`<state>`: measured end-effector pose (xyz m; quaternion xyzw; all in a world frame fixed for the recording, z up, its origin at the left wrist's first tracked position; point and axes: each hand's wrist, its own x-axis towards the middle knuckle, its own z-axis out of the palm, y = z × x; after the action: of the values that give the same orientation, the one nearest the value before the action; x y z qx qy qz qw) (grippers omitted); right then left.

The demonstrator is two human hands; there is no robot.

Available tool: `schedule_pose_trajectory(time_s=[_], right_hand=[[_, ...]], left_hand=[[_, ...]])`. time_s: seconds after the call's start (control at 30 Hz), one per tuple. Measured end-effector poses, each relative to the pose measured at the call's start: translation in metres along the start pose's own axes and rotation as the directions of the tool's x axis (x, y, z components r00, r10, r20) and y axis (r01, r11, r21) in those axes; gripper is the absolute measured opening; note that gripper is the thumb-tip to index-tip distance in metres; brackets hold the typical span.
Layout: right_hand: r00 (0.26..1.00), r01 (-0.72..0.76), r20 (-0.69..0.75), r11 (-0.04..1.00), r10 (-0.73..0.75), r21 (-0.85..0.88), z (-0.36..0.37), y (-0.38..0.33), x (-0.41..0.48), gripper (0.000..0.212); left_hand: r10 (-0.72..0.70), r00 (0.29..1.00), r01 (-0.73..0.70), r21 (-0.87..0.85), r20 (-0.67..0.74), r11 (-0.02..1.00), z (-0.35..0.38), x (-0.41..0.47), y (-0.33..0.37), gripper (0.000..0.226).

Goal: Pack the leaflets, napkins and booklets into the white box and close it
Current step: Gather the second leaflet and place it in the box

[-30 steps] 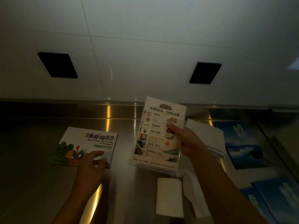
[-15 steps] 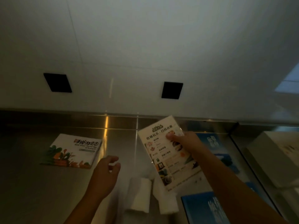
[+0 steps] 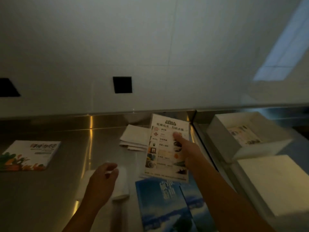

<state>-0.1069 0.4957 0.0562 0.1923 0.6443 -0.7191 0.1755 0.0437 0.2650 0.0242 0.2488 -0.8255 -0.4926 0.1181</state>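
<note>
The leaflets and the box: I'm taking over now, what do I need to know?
Right hand holds a leaflet stack above the counter. Left hand is empty, hovering over a napkin.
White box sits open at right, one leaflet inside; its lid lies beside it.
Left to pack: held leaflets, folded napkins, blue booklets, map booklet. Then close the box.

Right hand (image 3: 185, 150) extended forward, thumb on top pinching a leaflet (image 3: 167, 148), forearm angled up from lower right, left hand (image 3: 102, 183) hovering empty, fingers loosely curled, left of the grip
</note>
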Motion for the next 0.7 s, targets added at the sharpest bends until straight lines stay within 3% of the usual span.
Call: schedule_pose_trajectory(time_s=[0.3,0.47,0.7], right_hand=[[0.989,0.017,-0.147,0.965,0.023,0.261,-0.077,0.013,-0.035,0.029],[0.971,0.091,-0.236,0.975,-0.042,0.202,-0.126,-0.006,-0.041,0.035],[0.973,0.121,-0.203,0.991,-0.107,0.057,-0.225,-0.045,-0.022,0.040]], left_hand=[[0.056,0.989,-0.052,-0.033,0.136,0.998,0.061,-0.051,0.037,0.017],[0.057,0.986,-0.059,0.009,0.157,0.998,0.083,-0.070,0.061,0.012],[0.114,0.990,-0.115,0.002,0.082,0.993,0.144,-0.102,0.113,0.008]])
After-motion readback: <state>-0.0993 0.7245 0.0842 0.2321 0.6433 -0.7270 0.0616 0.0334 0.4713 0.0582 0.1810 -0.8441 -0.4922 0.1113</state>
